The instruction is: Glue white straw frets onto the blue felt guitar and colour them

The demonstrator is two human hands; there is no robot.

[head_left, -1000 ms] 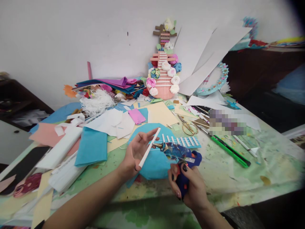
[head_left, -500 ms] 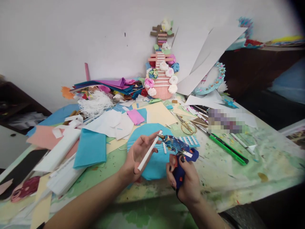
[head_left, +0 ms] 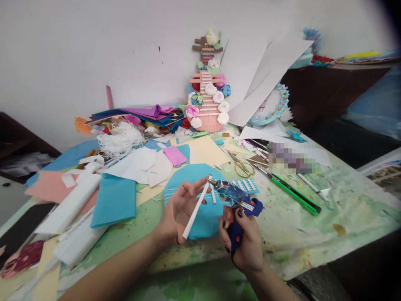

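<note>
The nozzle of the dark-blue plastic glue gun (head_left: pixel 233 194) is now sitting at the far tip of the slender white, paper-like stick (head_left: pixel 196 211); a second ago it was pointing nearer the stick's middle. The gluing is therefore probably reaching the stick's end, though any bead of glue is too small to tell. The left hand (head_left: pixel 173 215) is holding the stick tilted between a fingertip at its upper end and the thumb at its lower end. The right hand (head_left: pixel 249 240) is wrapping firmly around the gun's handle. The stick is hovering above the round, bright-blue paper-covered body (head_left: pixel 178 176), whose neck is bearing short white bars (head_left: pixel 247 185). At the far left, an open dark wooden cabinet (head_left: pixel 29 131) is holding loose white papers (head_left: pixel 23 161).
</note>
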